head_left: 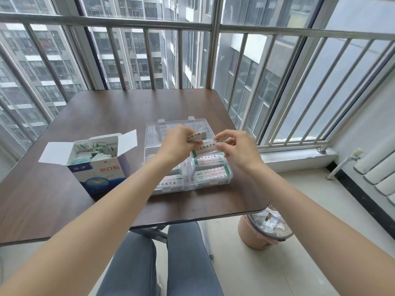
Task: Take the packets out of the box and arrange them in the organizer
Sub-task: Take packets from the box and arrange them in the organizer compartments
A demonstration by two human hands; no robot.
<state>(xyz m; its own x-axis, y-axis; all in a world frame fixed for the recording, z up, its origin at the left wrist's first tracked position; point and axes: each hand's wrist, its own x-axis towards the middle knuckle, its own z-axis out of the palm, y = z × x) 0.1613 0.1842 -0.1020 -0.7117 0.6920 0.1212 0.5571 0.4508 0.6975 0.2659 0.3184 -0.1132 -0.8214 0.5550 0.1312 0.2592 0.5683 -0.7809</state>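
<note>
An open blue-and-white cardboard box [100, 174] stands at the left of the table, filled with several white-and-green packets [94, 150]. To its right lies a clear plastic organizer [213, 184] with its lid folded back; packets [210, 174] lie in its near compartments. My left hand [179, 142] is over the organizer, pinching a small bundle of packets [197, 136]. My right hand [237, 146] is beside it and pinches the right end of one packet [206, 147] just above the organizer's right column.
The dark wooden table [106, 116] stands against a metal railing [149, 24] and windows. A pink waste bin [263, 231] with scraps sits on the floor at the table's right front corner. A white radiator [376, 171] is at the far right. My knees are under the front edge.
</note>
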